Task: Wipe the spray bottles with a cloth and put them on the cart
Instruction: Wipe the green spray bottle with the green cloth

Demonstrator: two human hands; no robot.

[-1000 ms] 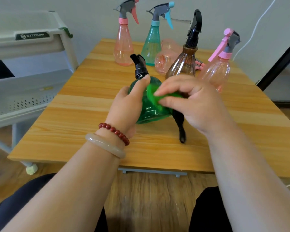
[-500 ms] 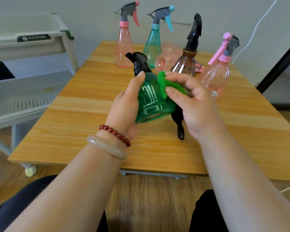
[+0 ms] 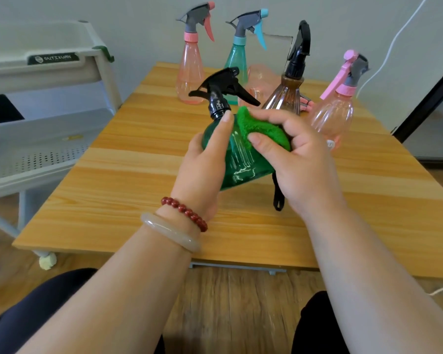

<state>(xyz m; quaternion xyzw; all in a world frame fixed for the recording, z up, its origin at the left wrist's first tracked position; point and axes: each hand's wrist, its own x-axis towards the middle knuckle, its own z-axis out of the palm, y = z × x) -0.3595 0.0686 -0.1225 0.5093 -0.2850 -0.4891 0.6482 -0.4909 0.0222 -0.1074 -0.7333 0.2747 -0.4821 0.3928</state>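
Curled fingers [image 3: 289, 123] and thumb of the right hand [image 3: 302, 162] pinch a folded green cloth [image 3: 258, 125], pressing it against the upper right side of the green spray bottle [image 3: 238, 162]. On the other side, the left hand [image 3: 202, 169] grips the bottle's body. Its thumb [image 3: 224, 126] lies straight up the shoulder, with the tip just below the black collar; its other fingers are behind the bottle and hidden. The bottle sits between the two hands, nearly upright and leaning slightly left, its black trigger head [image 3: 220, 90] above both thumbs and its base turned toward the camera. The base looks lifted off the wooden table [image 3: 128, 180], though contact cannot be ruled out.

A red bead bracelet [image 3: 184, 213] and a pale bangle [image 3: 169, 232] circle the left wrist. A black looped piece [image 3: 278, 201] shows below the right palm; what it belongs to cannot be told.

Beyond the hands, a brown bottle [image 3: 284, 98] and a pink bottle [image 3: 333, 118] stand on the table. At the far edge stand a salmon bottle [image 3: 189, 70] and a teal bottle [image 3: 237, 57], with another pinkish bottle [image 3: 258, 80] lying on its side near them. The cart [image 3: 49, 139] stands just left of the table.
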